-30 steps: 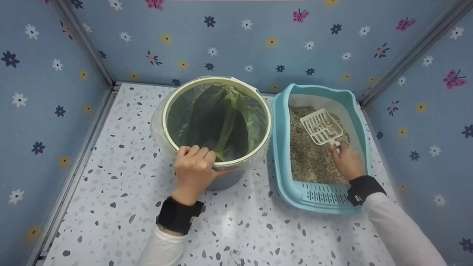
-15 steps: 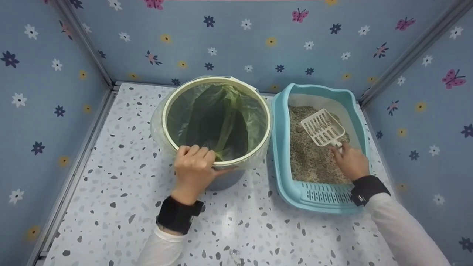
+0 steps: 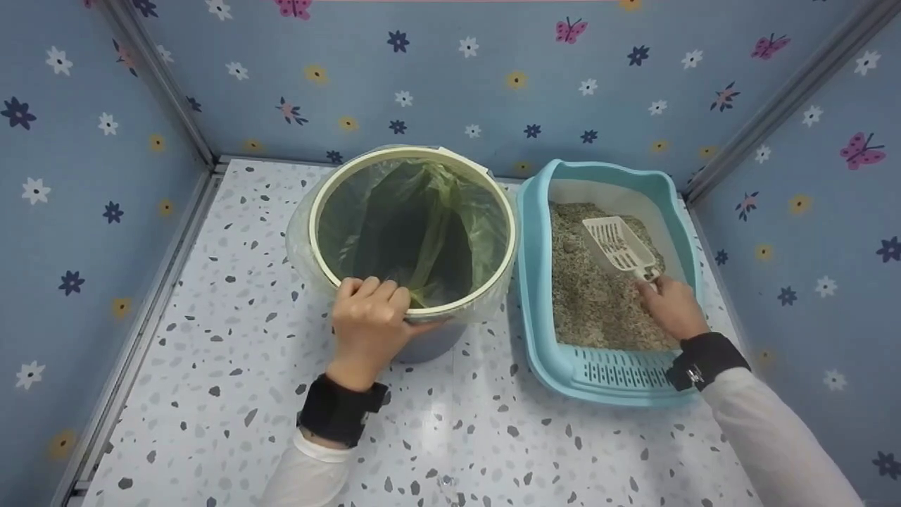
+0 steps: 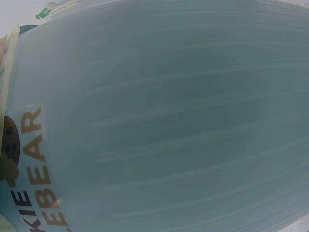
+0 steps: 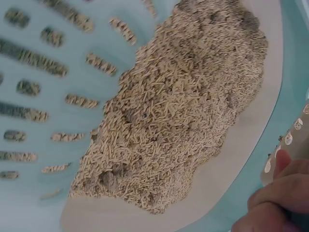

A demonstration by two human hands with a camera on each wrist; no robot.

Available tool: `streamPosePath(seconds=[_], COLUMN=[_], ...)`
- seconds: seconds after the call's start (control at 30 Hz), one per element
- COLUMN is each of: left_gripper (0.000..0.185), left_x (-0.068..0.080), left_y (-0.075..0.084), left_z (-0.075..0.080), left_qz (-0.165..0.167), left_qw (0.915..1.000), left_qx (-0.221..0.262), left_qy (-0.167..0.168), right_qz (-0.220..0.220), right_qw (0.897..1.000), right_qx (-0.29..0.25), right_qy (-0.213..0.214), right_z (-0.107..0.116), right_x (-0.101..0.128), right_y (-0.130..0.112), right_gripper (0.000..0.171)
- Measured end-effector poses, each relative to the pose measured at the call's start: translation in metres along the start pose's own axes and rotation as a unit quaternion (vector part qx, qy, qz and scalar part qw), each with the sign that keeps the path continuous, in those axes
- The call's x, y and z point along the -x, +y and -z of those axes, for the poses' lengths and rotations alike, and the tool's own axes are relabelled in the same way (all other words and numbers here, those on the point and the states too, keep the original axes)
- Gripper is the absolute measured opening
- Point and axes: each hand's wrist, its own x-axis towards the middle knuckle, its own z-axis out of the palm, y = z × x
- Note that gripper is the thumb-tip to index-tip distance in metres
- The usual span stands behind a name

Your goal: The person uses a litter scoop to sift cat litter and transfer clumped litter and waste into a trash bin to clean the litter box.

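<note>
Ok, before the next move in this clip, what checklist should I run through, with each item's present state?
1. Right hand grips the scoop by its handle: ok.
2. Left hand holds the near rim of the bin: ok.
3. Liner draped over the rim, mouth open: ok.
4. Scoop within the walls of the litter box: ok.
5. Scoop over the bin: not ok.
6. Scoop free of litter: cannot tell; specks show at its slots.

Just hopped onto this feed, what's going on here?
A person's left hand grips the near rim of a trash bin lined with a translucent green bag. Their right hand holds a slotted litter scoop by its handle, over the litter in the blue litter box alongside. It's unclear whether the scoop carries any clumps.
</note>
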Motion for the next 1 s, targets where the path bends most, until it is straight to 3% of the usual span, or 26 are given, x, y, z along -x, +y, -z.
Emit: streamPosePath(seconds=[0.37, 0.63, 0.8, 1.0], left_gripper=[0.074, 0.075, 0.075, 0.074], left_x=[-0.001, -0.002, -0.001, -0.001], left_y=[0.000, 0.000, 0.000, 0.000], left_z=[0.000, 0.000, -0.001, 0.000], left_qz=[0.001, 0.000, -0.003, -0.001], left_qw=[1.0000, 1.0000, 0.9999, 0.9999], left_qx=[0.000, 0.002, 0.000, 0.003], left_qy=[0.005, 0.008, 0.016, 0.010], right_qz=[0.006, 0.025, 0.036, 0.080], right_qw=[1.000, 0.999, 0.999, 0.997], right_qx=[0.019, 0.022, 0.012, 0.010], right_qy=[-0.008, -0.003, 0.007, 0.009], right_z=[0.016, 0.028, 0.038, 0.054], right_x=[0.001, 0.004, 0.006, 0.008], right_y=[-0.011, -0.025, -0.045, -0.082], right_gripper=[0.056, 0.050, 0.049, 0.045])
